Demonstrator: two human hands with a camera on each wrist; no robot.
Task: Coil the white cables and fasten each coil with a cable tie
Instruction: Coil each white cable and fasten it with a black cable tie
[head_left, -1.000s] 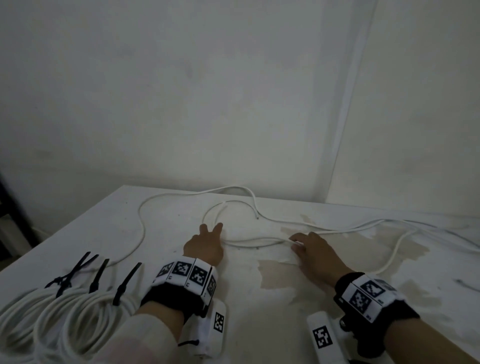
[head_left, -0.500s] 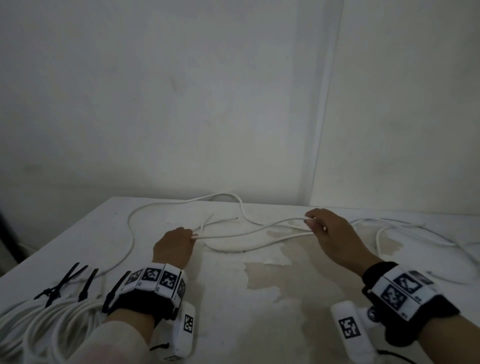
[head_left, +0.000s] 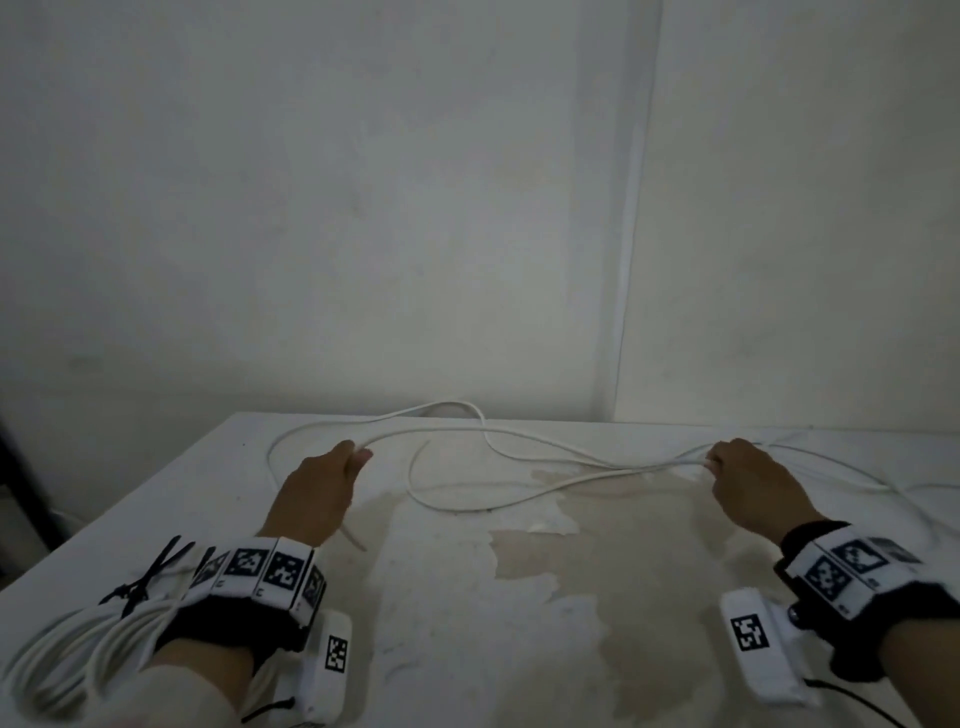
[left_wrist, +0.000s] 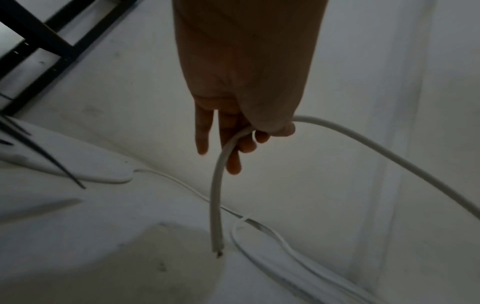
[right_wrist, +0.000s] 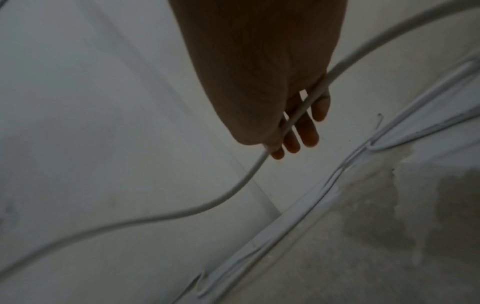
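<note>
While left hand (head_left: 317, 488) pinches the white cable (head_left: 524, 441) by its cut end and right hand (head_left: 748, 483) grips mid-span, it sags: light, limp, springy.

No words, brand names or numbers can be read in any view. The only signs are black-and-white square fiducial markers: a row on the white band around the left wrist (head_left: 260, 569), several on the white band around the right wrist (head_left: 852, 569), and one each on the white left wrist camera housing (head_left: 336, 653) and the white right wrist camera housing (head_left: 749, 633). Small characters beneath the band markers are too blurred to read.
</note>
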